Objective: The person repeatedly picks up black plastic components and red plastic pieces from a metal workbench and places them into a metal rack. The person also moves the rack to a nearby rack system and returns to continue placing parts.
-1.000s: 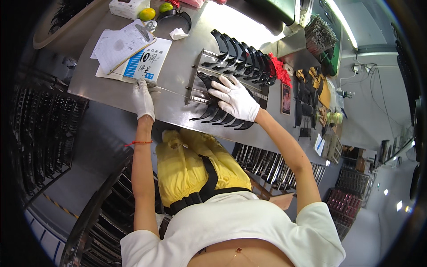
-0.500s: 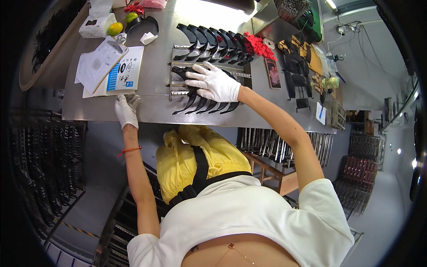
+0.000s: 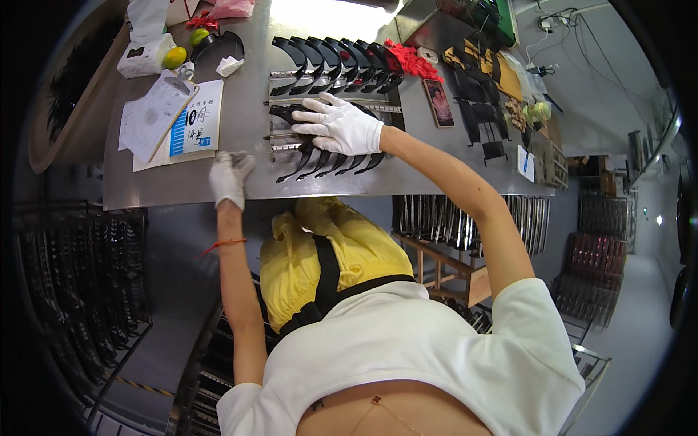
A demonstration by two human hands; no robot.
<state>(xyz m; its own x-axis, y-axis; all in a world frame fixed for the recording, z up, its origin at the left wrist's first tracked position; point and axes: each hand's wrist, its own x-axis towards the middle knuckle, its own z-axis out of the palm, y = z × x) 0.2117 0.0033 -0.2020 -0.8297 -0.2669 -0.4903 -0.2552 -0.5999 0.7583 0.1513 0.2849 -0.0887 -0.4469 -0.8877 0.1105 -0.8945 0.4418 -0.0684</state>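
My right hand [image 3: 340,128], in a white glove, lies palm down with its fingers stretched over the near row of curved glossy black pieces [image 3: 311,168]. These pieces sit on a slim metal rack [image 3: 282,138], and the hand covers the middle of them. Beyond it stands a second row of similar black arched pieces [image 3: 320,64], set side by side. My left hand [image 3: 230,180], also gloved in white, is over the steel table [image 3: 167,187] near its front edge, between a booklet [image 3: 198,127] and the rack. Motion smears its fingers, and I make out nothing in them.
A clipboard [image 3: 171,102] with papers overlaps the booklet. Fruit [image 3: 174,57], a tissue pack [image 3: 142,59] and crumpled tissue [image 3: 230,66] are at back left. Red strips [image 3: 414,62], a phone [image 3: 438,103] and black straps [image 3: 476,102] lie right. Loaded racks [image 3: 80,283] stand below left.
My left hand has moved right, away from the booklet's lower edge and toward the rack. My right hand stays spread on the near row. The whole view has shifted slightly.
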